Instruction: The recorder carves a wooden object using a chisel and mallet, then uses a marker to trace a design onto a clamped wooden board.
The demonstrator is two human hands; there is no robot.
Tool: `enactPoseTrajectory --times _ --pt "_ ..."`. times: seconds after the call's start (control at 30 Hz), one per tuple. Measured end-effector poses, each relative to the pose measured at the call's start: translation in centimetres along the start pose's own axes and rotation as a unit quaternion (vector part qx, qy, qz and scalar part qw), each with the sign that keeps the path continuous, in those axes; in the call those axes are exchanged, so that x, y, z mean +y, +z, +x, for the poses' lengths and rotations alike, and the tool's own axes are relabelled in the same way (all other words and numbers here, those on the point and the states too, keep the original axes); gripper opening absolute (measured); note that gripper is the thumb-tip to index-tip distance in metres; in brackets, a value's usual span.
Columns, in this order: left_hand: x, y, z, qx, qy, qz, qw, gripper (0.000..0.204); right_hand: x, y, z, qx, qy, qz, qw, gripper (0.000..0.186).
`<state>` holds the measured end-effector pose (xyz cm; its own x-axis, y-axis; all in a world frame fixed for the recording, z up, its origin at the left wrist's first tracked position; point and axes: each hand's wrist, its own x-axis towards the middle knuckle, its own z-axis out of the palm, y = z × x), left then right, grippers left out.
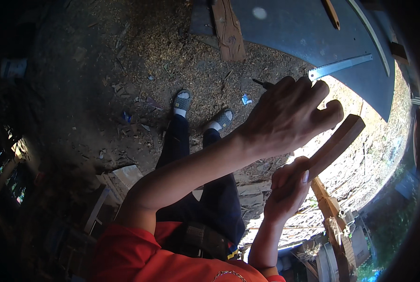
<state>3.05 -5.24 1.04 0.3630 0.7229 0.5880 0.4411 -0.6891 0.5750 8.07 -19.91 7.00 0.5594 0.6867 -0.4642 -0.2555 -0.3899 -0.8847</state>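
Note:
My right hand [289, 187] is wrapped round the lower end of a short reddish-brown wooden bar [337, 143], which slants up and to the right. Above it, my left hand [297, 110] reaches across with its back showing and its fingers curled. A thin dark tool [262, 83] sticks out on the left side of that hand; most of it is hidden, so its kind is unclear. The left thumb side is close to the bar's upper end but looks apart from it. Just beyond my left fingers, a narrow flat metal strip [341, 66] with a hole near its end lies on a dark panel [285, 30].
A rough wooden board [229, 35] lies over the panel's left part. A slim brown wooden piece [331, 14] and a pale strip [372, 40] are at the far right. Shavings and scraps litter the dirt floor [139, 61]. Timber [329, 202] stands at the lower right.

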Motion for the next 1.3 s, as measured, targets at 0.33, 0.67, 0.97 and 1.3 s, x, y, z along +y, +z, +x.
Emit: enactPoseTrajectory --times 0.33,0.67,0.97,1.3 --pt "2.3 -0.8 1.7 0.099 -0.049 -0.032 0.993 0.023 -6.2 -1.0 7.8 -0.057 -0.121 -0.083 0.987 0.042" --pt "-0.2 0.4 3.8 0.116 -0.135 0.052 0.983 0.023 -9.2 4.0 15.9 -0.210 -0.186 -0.090 0.956 0.044" --pt "-1.8 3.0 7.1 0.151 -0.277 0.163 0.935 0.022 -11.1 0.6 18.0 -0.273 -0.060 -0.124 0.952 0.056" --pt "-5.5 5.2 8.4 0.221 -0.353 0.224 0.881 0.031 -10.7 1.2 22.5 -0.380 -0.040 -0.141 0.913 0.044"
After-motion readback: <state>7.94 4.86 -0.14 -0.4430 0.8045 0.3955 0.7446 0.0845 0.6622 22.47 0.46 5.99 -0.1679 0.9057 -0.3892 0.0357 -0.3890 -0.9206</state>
